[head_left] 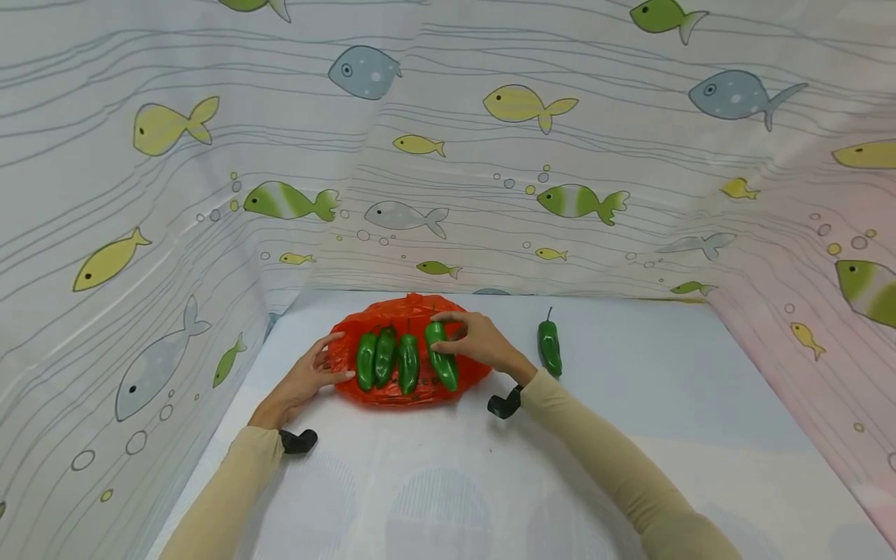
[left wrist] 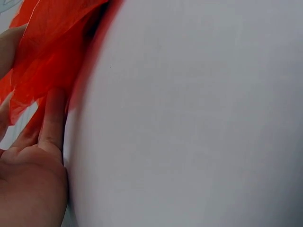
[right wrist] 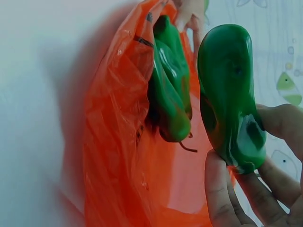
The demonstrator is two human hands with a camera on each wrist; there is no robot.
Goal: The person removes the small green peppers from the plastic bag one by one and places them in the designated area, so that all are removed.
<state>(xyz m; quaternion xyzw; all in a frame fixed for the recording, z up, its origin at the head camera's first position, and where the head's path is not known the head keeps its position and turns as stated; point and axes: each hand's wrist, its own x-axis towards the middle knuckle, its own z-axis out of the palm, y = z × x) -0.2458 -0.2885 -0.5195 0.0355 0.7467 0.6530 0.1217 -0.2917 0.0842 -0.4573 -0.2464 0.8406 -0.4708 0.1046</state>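
Observation:
My right hand (head_left: 483, 342) pinches a glossy green pepper (head_left: 442, 358) between thumb and fingers, over the right part of a red plastic bag (head_left: 392, 398). In the right wrist view this pepper (right wrist: 227, 90) stands upright, apart from the others. Several more green peppers (head_left: 408, 364) lie side by side in the bag's mouth. At the bag's left edge, my left hand (head_left: 304, 383) holds the thin plastic, thumb nearer me and fingers farther back. The left wrist view shows red film (left wrist: 52, 56) between its digits; part of a finger shows through it.
One more green pepper (head_left: 550, 347) lies on the white table (head_left: 630, 373), right of the bag, its stem pointing away. A fish-patterned curtain (head_left: 448, 171) encloses the table's back and sides. Black wrist camera mounts (head_left: 505, 403) stick out below both wrists.

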